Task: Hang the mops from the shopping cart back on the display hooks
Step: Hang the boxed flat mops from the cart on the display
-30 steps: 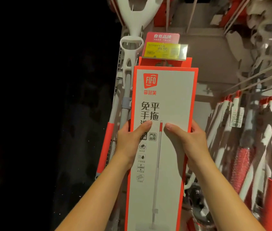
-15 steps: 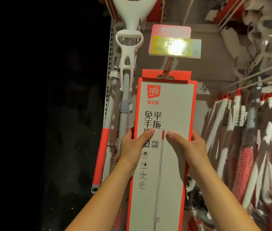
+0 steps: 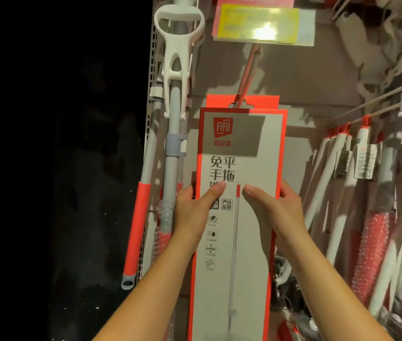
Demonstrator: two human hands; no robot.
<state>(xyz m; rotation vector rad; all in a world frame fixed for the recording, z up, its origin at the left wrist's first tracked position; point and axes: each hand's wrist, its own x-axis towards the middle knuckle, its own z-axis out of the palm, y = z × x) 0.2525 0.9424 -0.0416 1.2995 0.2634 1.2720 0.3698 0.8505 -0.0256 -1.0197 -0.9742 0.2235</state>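
A tall boxed mop (image 3: 239,148), grey with an orange border and a FIFO logo, stands upright in front of the display wall. My left hand (image 3: 195,212) grips its left edge, thumb across the front. On the right edge my right hand (image 3: 276,212) grips the same way. The orange hang tab (image 3: 243,102) at the box's top sits on a display hook (image 3: 249,70) that slants up toward the price tag (image 3: 264,23). Whether the hook passes fully through the tab's hole I cannot tell. The shopping cart is out of view.
A white and grey mop (image 3: 174,99) with an orange grip (image 3: 137,227) hangs left of the box. Several white and orange mop handles (image 3: 367,198) hang from rods (image 3: 379,99) at the right. Left of the shelf upright (image 3: 152,70) everything is dark.
The box has come down from covering the price tag to below it, with its tab now on the hook. Both hands kept their grip on the box edges.
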